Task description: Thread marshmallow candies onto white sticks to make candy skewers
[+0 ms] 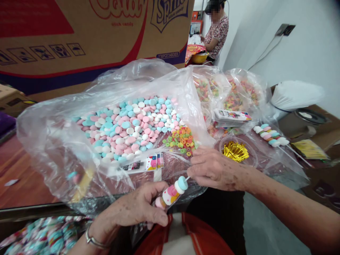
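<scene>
My left hand (143, 205) is wrapped round a marshmallow skewer (172, 193) in a clear printed sleeve, tilted up to the right. Pale blue, white and pink pieces show at its upper end. From the blue end a thin white stick runs to the fingertips of my right hand (212, 168), which are pinched together on it. Just beyond that hand lies a small heap of coloured gummy rings (183, 140). A wide pile of pink, blue and white marshmallows (127, 125) spreads over a clear plastic bag (55, 131). Flat printed sleeves (143, 164) lie in front of the pile.
Gold twist ties (235, 151) fill a round tub. Behind it are stacked printed cards (231, 117) and bags of gummy rings (233, 90). Finished skewers (271, 135) lie right. A large carton (92, 39) stands behind; packed sweets (50, 235) sit lower left. Another person (219, 32) works farther back.
</scene>
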